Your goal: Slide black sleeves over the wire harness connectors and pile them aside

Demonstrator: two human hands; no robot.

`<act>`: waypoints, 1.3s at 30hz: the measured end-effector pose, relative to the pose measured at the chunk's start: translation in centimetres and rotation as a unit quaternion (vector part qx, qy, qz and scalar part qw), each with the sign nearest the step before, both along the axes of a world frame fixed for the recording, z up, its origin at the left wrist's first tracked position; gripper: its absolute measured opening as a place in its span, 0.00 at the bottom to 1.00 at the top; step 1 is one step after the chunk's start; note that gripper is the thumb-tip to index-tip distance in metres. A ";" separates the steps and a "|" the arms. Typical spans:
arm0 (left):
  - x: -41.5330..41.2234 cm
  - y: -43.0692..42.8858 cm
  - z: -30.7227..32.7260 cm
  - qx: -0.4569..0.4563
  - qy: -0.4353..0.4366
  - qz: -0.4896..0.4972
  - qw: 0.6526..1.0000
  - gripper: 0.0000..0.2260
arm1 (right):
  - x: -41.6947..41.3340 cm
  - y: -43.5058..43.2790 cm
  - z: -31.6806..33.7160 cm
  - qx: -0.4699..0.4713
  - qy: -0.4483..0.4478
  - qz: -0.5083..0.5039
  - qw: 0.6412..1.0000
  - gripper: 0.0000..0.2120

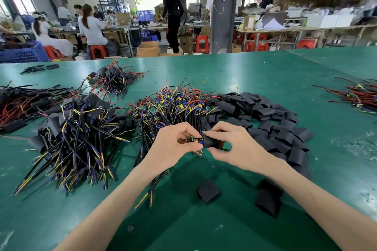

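Note:
My left hand [172, 144] pinches a small circuit-board connector [196, 140] with yellow and blue parts; its black cable trails down toward me. My right hand [234, 144] pinches a black sleeve [210, 141] whose open end meets the connector's tip. Just behind my hands lies a heap of bare harnesses [173, 106] with red, black and yellow wires. A wide pile of loose black sleeves [265, 116] spreads to the right of it. A stack of sleeved harnesses [81, 120] lies to the left.
Two loose sleeves [208, 191] [268, 199] lie on the green table [204, 226] near me. More harness bundles sit at far left [24, 102], back [114, 79] and far right [359, 96]. People work at benches beyond the table's far edge.

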State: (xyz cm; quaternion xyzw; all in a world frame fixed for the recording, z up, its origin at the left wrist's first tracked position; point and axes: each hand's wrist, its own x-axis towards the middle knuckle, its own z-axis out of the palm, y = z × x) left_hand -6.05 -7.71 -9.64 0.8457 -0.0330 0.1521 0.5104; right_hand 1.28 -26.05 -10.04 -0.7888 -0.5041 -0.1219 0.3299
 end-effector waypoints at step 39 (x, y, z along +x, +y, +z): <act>0.0 0.4 0.3 -0.038 0.044 0.033 0.998 0.01 | 0.5 0.2 -0.7 -0.043 -0.076 -0.012 0.996 0.20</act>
